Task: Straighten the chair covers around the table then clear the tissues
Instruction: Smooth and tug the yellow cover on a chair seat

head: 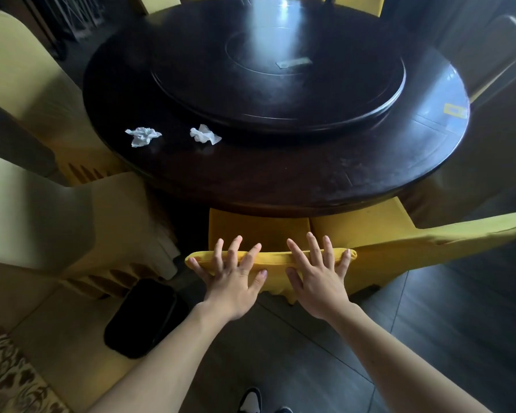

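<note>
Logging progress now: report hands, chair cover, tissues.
Left hand and right hand open, flat on yellow chair cover at backrest top. Two crumpled tissues still on table. Nothing blocking.

Left hand (234, 283) and right hand (318, 278) flat, fingers spread, arms outstretched
</note>
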